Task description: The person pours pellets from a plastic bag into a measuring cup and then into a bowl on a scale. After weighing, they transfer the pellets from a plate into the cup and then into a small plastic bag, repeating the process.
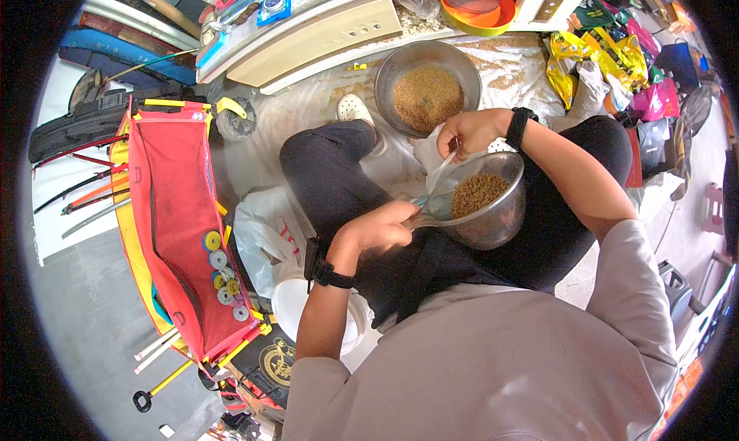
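Note:
My left hand is closed round the handle of a clear plastic jug, which is tilted over my lap. Brown granules lie inside the jug. Just beyond its rim, my right hand pinches the edge of a white plastic bag. Part of the bag is hidden behind the jug and my fingers. A large metal basin sits on the floor in front of me, holding more of a lighter brown granular material.
At my left stand a red fabric cart with coloured rolls, a white plastic bag and a white bucket. Yellow packets are heaped at the right. An orange tray rests beyond the basin. Plastic sheeting covers the floor.

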`<state>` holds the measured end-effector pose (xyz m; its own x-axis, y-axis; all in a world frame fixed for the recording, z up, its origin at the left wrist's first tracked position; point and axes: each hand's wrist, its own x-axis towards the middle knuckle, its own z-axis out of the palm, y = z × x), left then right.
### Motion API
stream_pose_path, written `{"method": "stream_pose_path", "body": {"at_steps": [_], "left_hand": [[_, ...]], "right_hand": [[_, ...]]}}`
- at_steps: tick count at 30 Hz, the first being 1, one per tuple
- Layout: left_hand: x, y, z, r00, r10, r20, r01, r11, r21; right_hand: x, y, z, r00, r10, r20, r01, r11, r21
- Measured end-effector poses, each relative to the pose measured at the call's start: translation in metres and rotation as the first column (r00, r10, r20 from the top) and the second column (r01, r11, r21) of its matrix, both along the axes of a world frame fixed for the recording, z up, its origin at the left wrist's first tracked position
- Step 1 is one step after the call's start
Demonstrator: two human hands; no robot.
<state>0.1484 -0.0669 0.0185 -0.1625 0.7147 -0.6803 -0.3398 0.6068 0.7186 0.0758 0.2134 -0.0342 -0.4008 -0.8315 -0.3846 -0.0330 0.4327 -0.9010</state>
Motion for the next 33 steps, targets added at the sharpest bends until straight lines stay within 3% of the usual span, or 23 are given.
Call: {"method": "stream_pose_path", "body": {"at_steps": [13, 22, 33], "left_hand": [[0.0, 0.0, -0.003, 1.0, -0.007, 0.008, 0.007, 1.0, 0.0], [-0.004, 0.002, -0.002, 0.994, -0.004, 0.109, 0.002, 1.0, 0.012], [-0.006, 0.001, -0.007, 0.988, -0.018, 0.156, 0.017, 1.0, 0.012]], "right_hand": [[0.0, -0.001, -0.002, 1.0, 0.013, -0.005, -0.013, 1.0, 0.024], [0.002, 0.001, -0.01, 0.999, 0.03, -0.029, -0.029, 1.0, 0.009], [0.0, 0.0, -0.026, 0.993, 0.076, 0.092, -0.079, 0.996, 0.031]]}}
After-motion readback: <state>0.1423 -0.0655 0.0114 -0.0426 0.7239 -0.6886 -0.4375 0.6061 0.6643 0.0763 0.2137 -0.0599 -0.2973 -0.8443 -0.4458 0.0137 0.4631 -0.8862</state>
